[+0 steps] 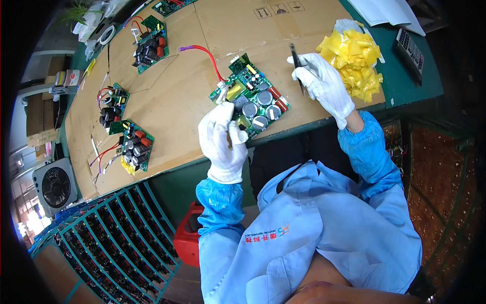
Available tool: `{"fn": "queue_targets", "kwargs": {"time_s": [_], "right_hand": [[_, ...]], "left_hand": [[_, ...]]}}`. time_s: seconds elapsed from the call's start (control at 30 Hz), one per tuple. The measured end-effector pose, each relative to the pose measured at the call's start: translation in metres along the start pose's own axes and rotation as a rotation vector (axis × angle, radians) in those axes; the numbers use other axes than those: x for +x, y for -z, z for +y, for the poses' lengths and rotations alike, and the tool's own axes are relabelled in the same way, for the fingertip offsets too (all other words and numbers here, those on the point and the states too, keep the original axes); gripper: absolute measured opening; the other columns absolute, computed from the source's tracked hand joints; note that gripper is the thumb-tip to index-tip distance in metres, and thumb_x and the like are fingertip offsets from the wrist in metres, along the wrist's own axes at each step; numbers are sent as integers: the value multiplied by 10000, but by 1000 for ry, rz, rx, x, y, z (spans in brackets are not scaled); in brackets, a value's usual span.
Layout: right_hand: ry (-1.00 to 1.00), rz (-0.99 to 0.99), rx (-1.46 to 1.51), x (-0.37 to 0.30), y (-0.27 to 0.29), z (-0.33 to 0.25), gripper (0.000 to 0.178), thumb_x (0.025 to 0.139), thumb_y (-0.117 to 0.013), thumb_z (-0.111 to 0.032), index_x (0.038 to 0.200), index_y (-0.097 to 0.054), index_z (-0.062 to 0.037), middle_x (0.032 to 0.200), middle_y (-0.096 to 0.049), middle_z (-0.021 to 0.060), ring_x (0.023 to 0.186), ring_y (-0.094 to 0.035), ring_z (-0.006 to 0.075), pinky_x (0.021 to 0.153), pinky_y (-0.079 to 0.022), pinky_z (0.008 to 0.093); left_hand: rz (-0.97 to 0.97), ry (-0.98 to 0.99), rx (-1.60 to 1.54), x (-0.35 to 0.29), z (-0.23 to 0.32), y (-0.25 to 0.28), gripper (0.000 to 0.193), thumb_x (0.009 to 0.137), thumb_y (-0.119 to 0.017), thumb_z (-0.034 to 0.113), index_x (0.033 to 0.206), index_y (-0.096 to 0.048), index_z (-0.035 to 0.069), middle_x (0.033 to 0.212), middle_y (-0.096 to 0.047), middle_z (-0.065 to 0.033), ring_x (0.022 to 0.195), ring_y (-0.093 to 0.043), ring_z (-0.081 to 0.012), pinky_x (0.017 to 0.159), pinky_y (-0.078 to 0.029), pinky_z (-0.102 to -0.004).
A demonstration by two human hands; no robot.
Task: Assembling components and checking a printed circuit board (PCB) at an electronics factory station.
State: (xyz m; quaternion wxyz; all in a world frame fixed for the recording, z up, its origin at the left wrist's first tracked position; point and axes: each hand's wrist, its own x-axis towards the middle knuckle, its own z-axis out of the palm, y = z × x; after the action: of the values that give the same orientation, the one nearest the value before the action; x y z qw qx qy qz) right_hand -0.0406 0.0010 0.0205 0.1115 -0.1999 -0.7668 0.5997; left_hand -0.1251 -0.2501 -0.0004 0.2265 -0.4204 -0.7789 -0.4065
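Note:
A green circuit board (pixel 251 101) rests on the brown cardboard sheet in front of me, crowded with round grey capacitors, dark red parts and a yellow-wrapped part. From its upper left runs a red wire (pixel 211 57) with a purple end. My left hand (pixel 219 139), in a white glove, is closed on the board's left edge, near the white wire bundle (pixel 223 91). To the right of the board, my gloved right hand (pixel 321 81) grips a slim black pen-like tool (pixel 296 63) just above the cardboard. Its lower tip is apart from the board.
A heap of yellow tape pieces (pixel 354 61) lies right of my right hand, with a calculator (pixel 410 53) and papers (pixel 387 11) beyond. Several similar boards (pixel 136 147) sit along the left. A fan (pixel 54 186), a rack of boards (pixel 109 243) and a red stool (pixel 188 238) stand below the table.

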Motion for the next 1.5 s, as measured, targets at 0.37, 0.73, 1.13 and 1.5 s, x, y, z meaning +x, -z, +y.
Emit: {"fn": "queue_targets", "kwargs": {"time_s": [0.37,0.73,1.13,1.5], "right_hand": [[320,75,-543,18,-9,25,272,945,-651,-147,1195,-618,-45,1013,-720,145,921,-710,281,803,-553,367],[76,49,13,-20,-10,5,254,956,-635,-136,1192,-650,-44,940,-659,76,754,-616,180,706,-508,305],[255,-28,-504,-41,19,-10,225,846,-738,-98,1070,-722,-101,978,-700,47,824,-662,251,680,-534,375],[626,-332,-452,-5,-7,-10,352,728,-731,-45,1068,-676,-114,888,-657,72,731,-647,292,608,-516,386]], "left_hand": [[-117,187,-82,-24,-7,-2,353,895,-544,-10,1237,-633,-7,1220,-650,-192,1140,-627,-342,992,-490,-416],[-65,50,71,-5,38,-25,591,748,-761,119,1302,-589,11,1268,-612,-188,1183,-587,-380,1039,-446,-469],[-432,61,-118,16,9,-17,791,676,-848,225,1395,-553,80,1137,-631,-133,1040,-582,-346,938,-467,-459],[-463,48,-225,15,-8,-12,745,667,-823,249,1356,-600,75,1141,-645,-129,1053,-591,-343,949,-472,-449]]}}
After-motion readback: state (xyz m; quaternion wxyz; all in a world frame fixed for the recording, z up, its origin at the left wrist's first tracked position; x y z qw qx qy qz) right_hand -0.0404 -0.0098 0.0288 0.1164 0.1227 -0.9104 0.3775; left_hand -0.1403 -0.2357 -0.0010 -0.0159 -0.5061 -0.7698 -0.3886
